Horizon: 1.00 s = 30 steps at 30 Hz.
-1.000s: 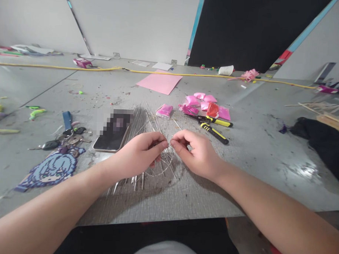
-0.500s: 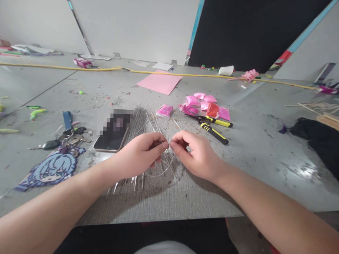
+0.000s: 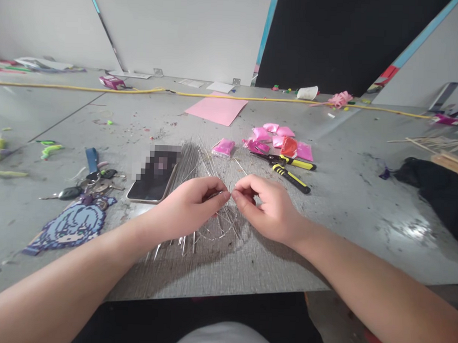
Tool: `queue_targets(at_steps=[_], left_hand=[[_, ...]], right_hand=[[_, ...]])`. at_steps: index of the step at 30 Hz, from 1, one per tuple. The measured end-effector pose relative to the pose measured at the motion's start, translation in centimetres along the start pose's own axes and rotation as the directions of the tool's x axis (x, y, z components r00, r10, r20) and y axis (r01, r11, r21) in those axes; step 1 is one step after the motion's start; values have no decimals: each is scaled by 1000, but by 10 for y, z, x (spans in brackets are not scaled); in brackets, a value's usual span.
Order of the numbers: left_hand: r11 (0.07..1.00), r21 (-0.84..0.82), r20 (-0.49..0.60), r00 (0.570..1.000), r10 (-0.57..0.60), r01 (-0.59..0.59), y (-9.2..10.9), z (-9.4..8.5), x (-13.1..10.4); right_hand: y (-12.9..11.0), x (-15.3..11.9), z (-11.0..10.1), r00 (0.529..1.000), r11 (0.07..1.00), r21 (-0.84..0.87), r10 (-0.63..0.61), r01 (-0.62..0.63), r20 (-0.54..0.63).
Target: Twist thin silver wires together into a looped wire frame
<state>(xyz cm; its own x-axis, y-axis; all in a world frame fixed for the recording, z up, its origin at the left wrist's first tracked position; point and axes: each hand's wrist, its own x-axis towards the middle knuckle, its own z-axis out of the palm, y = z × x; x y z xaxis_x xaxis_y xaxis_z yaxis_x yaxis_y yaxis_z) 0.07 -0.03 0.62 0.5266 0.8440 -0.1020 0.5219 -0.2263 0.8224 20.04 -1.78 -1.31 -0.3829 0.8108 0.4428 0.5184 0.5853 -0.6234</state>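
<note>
Both hands meet over the middle of the grey table, fingertips almost touching. My left hand (image 3: 200, 203) is closed, thumb and forefinger pinching a thin silvery wire. My right hand (image 3: 263, 205) pinches the same wire from the other side. A loop of this wire (image 3: 215, 237), which looks twisted, hangs below the fingertips. Under and beside my left hand lies a bundle of straight thin metal wires (image 3: 186, 165), several of their ends sticking out toward the front edge. The exact spot where the wire sits between the fingers is too small to make out.
A phone (image 3: 151, 181) lies left of the wires, with keys (image 3: 101, 184) and a blue pixel-art charm (image 3: 75, 223) farther left. Yellow-black pliers (image 3: 289, 171) and pink packets (image 3: 262, 135) are behind my right hand. Pink paper (image 3: 218, 108), a yellow cable (image 3: 216, 97) and dark cloth (image 3: 431, 183) lie beyond.
My hands stay pinched at nearly the same place. The fingers of my left hand have curled in slightly, and the wire loop has shifted a little. The whole view has moved slightly.
</note>
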Motion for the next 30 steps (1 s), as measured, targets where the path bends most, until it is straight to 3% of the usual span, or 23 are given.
queue_targets(at_steps=[8,17,23,30], left_hand=[[986,153,-10,998,62,-60,2,-2,-3],[923,348,101,986,136,-163,8,-11,-7],[937,297,59,983,174,-184,4,-10,-4],[979,176,14,995,99,-100,3,-9,-2]], right_hand=[[1,-1,-1,998,1000,9,-14,13,57],[0,0,0,982,998,-35,-52,59,182],[0,0,-2,992,999,-18,-45,47,122],[2,2,-2,995,1000,-21,11,-9,95]])
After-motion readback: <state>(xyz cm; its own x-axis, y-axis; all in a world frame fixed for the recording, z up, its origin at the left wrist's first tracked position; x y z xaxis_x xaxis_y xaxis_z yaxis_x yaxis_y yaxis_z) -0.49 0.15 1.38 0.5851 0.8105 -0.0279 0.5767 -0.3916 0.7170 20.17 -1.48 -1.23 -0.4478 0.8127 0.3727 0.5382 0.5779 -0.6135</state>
